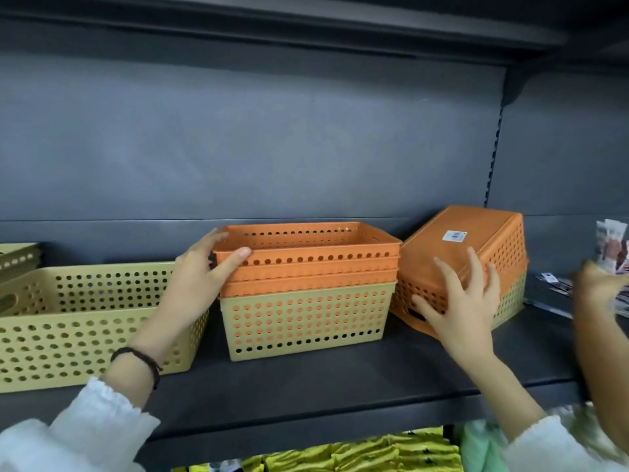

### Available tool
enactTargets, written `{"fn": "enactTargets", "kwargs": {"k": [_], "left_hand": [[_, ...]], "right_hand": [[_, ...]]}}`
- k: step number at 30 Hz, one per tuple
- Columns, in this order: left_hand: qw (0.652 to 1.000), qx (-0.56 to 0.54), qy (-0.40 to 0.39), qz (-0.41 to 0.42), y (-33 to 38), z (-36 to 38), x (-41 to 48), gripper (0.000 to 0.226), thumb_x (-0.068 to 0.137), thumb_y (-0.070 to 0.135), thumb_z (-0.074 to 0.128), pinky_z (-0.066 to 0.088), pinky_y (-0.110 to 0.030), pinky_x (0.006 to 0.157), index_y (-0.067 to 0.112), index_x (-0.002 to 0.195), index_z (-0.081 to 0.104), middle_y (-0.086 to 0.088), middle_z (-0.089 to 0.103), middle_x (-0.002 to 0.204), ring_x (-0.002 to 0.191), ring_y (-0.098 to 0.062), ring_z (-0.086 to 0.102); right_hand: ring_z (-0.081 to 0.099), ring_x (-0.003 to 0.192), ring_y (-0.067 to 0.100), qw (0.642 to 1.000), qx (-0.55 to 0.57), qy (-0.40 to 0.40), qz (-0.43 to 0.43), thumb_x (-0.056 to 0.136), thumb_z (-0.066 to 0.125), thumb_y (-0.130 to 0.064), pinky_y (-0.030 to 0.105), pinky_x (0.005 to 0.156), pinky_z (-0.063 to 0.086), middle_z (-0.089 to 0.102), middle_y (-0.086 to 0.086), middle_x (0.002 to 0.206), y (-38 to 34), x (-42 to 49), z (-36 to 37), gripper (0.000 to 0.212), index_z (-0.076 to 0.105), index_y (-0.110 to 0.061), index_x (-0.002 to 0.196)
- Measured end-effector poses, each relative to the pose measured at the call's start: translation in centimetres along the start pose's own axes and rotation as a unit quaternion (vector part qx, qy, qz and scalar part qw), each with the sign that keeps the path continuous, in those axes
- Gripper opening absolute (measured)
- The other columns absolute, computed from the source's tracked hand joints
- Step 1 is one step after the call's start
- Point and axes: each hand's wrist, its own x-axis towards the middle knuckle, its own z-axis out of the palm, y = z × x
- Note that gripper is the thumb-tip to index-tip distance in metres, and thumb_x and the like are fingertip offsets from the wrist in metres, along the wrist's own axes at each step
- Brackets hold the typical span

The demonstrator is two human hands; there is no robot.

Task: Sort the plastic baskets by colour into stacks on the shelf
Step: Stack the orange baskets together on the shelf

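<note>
The dark shelf [340, 379] carries everything, and the largest thing on it is the wide yellow basket [85, 321] at about 8 o'clock in the view, upright and open-topped, with another yellow rim just behind it at 9 o'clock. Near the centre stands a mixed stack: nested orange baskets [306, 260] seated inside a yellow basket [303, 321], so the colours are not yet separated here. At 3 o'clock an overturned orange basket [476, 253] lies tilted, base up with a white label [454, 236], over a yellow one whose wall shows beneath at its right. These baskets look like thin perforated plastic, so I judge them light and fairly stiff but springy at the walls, smooth enough to slip (nested ones may stick together and lift as a clump). The rolled rim and the handle slot at each short end seem the surest places to take hold. The left hand [200, 270] grips the top orange rim at its left end, thumb over the front edge, fingers curled behind. The right hand [463, 301] is spread wide, palm against the overturned basket's side, not closed on it
</note>
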Motion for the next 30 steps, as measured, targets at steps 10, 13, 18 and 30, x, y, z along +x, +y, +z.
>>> {"fn": "enactTargets", "kwargs": {"k": [10,13,18,30], "left_hand": [[1.0,-0.017,0.009,-0.004,0.0,0.1,-0.2,0.061,0.087,0.044,0.059,0.035,-0.027,0.094,0.013,0.139,0.051,-0.007,0.054,0.141,0.127,-0.025,0.052],[1.0,-0.024,0.0,-0.007,0.2,-0.1,-0.3,0.064,0.085,0.046,0.058,0.036,-0.029,0.097,0.013,0.14,0.049,-0.006,0.052,0.143,0.128,-0.024,0.05],[0.999,-0.038,-0.019,-0.014,0.3,-0.3,-0.2,0.075,0.079,0.055,0.054,0.034,-0.029,0.1,0.014,0.141,0.047,-0.004,0.049,0.146,0.132,-0.022,0.046],[0.996,-0.086,0.017,-0.019,2.3,-1.2,0.8,0.064,0.088,0.045,0.059,0.027,-0.021,0.103,0.015,0.143,0.045,-0.002,0.046,0.148,0.133,-0.012,0.042]], "right_hand": [[0.012,0.148,0.033,0.992,0.109,0.018,0.056,0.079,0.076,-0.007,0.056,0.114,0.027,0.007,0.01,0.162,1.1,0.0,1.4,0.06,0.052,-0.023,0.131],[0.014,0.148,0.033,0.983,0.151,0.067,0.075,0.081,0.074,-0.008,0.045,0.117,0.022,0.007,0.013,0.162,-0.4,1.1,0.5,0.057,0.053,-0.02,0.132],[0.015,0.148,0.033,0.962,0.219,0.153,0.052,0.085,0.072,-0.012,0.016,0.112,0.014,0.005,0.017,0.162,-2.7,4.0,-1.5,0.055,0.049,-0.018,0.134],[0.024,0.145,0.008,0.877,0.462,0.128,-0.036,0.086,0.071,-0.021,0.018,0.104,0.036,0.019,0.003,0.158,-12.5,7.2,-2.6,0.061,0.038,-0.043,0.132]]}}
